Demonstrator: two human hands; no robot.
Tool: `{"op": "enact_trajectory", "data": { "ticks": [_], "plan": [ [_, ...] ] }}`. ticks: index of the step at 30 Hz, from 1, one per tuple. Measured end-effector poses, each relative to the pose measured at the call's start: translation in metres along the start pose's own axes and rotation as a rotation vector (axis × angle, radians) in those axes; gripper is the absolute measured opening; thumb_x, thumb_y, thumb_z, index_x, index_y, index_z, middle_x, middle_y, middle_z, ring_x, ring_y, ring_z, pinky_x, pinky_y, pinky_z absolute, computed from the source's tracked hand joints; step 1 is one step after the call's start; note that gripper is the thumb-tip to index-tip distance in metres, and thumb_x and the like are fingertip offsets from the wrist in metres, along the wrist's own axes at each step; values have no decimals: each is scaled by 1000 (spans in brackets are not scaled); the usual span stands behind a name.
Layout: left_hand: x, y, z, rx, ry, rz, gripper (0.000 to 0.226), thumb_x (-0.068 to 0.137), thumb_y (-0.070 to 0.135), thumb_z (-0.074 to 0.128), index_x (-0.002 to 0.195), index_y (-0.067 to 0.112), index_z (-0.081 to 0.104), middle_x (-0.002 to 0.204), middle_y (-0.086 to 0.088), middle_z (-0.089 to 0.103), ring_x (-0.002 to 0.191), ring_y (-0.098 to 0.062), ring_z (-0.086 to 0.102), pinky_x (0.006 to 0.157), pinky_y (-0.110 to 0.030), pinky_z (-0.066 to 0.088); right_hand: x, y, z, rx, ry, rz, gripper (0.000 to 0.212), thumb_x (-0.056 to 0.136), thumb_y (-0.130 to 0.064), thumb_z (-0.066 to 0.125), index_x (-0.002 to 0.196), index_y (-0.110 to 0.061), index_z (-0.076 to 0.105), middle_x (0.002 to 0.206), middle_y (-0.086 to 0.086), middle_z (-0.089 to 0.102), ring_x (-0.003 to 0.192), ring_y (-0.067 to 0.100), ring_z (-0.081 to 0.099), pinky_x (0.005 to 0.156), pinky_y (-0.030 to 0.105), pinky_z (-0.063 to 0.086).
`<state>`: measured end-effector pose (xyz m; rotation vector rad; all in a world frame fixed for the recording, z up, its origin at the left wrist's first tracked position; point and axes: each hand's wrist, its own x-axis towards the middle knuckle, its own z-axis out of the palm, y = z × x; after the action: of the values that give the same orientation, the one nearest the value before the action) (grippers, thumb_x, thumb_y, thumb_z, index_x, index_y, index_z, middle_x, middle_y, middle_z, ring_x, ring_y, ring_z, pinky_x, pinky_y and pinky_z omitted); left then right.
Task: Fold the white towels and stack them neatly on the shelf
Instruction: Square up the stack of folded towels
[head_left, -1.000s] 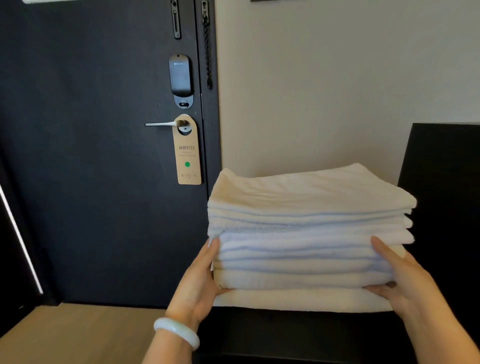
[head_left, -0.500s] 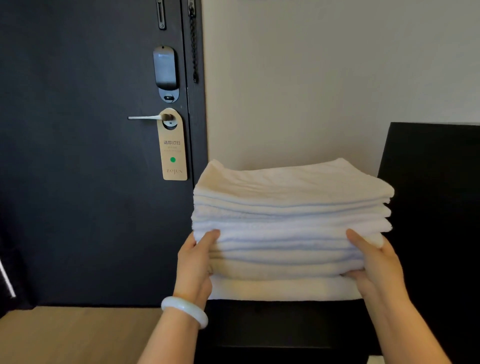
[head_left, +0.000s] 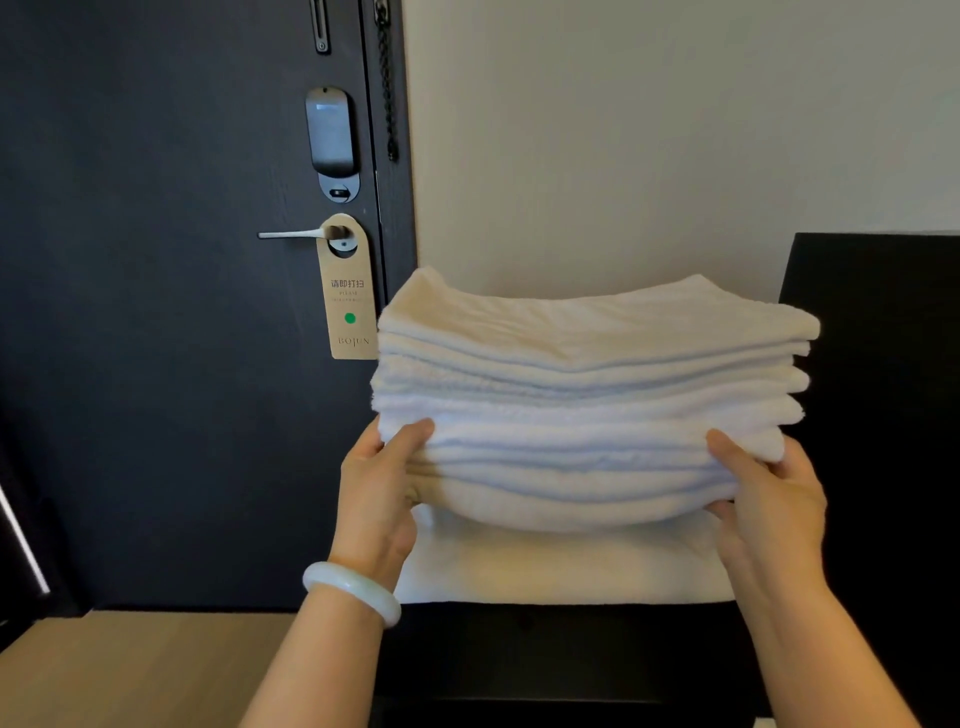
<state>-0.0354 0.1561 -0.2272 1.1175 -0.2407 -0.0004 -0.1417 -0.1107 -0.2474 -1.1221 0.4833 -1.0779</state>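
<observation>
Now clamped on both ends: left hand (head_left: 379, 486) with thumb on top and fingers tucked under, right hand (head_left: 769, 499) mirrored at the far end, each pinching the upper bundle of the towel stack (head_left: 587, 395). Raised since a moment ago, sagging at the middle, clear of one bottom towel (head_left: 561, 566) left lying on the dark shelf (head_left: 545, 639). Probably lifted for squaring up or shifting; contact at the back edge hidden. Beside it, door (head_left: 156, 312) with hanging tag (head_left: 348, 296).
</observation>
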Motion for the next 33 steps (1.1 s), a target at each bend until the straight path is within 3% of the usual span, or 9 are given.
{"op": "enact_trajectory", "data": {
  "ticks": [4,10,16,20,22,25,28,31,33],
  "plan": [
    [1,-7,-16,41,58,-70,24,90,19,65,113,21,68,108,-8,72,103,-31,67,83,-49,52,-3,19,0,-48,-6,41,40,76,-31,80,112,-40,65,112,-8,68,105,17,65,88,51,53],
    [-1,-13,-34,150,-7,-311,30,90,37,66,118,31,62,109,-1,72,103,-25,66,78,-47,57,-5,26,-4,-139,-59,235,86,56,-53,87,132,-42,49,124,-1,61,112,30,58,87,63,50],
    [-3,-14,-30,229,-169,-289,44,92,49,58,128,24,60,113,3,73,107,-17,67,94,-38,50,-6,12,-3,-172,-15,213,67,70,-43,82,130,-36,53,123,0,61,112,30,58,88,60,51],
    [-2,-9,-42,276,-318,-311,56,90,61,52,136,29,52,126,3,67,119,-16,61,108,-44,40,-10,5,-6,-348,-30,271,80,74,-46,79,142,-29,41,134,9,53,117,35,54,93,60,49],
    [-3,-8,-52,112,-389,-284,59,93,62,36,140,29,47,135,0,60,126,-19,56,110,-46,37,-19,-13,-10,-610,32,200,84,80,-35,77,149,-21,32,146,15,41,128,40,43,101,60,42],
    [-3,-10,-54,-79,-332,-316,71,88,74,22,139,32,49,136,0,60,126,-19,56,109,-46,37,-45,-49,-2,-827,181,-284,75,86,-6,68,149,-20,31,154,6,29,143,27,27,110,43,31],
    [0,-12,-40,51,-227,-258,57,92,71,23,114,44,68,124,4,68,113,-15,64,103,-46,45,-65,-71,40,-810,-205,-703,58,93,-9,57,146,-23,39,153,-5,34,143,13,28,110,26,22],
    [-4,-10,-33,102,-201,-250,51,94,69,28,104,47,72,120,6,70,110,-14,66,97,-43,49,-56,-62,82,-959,-642,-796,47,103,-23,43,149,-17,38,156,0,34,145,15,26,115,19,12],
    [-6,-9,-34,76,-198,-254,50,95,67,29,109,44,71,121,4,69,111,-15,66,97,-42,49,-48,-46,94,-1155,-774,-794,51,103,-36,26,148,-17,40,156,1,36,146,18,28,117,23,10]
  ]
}}
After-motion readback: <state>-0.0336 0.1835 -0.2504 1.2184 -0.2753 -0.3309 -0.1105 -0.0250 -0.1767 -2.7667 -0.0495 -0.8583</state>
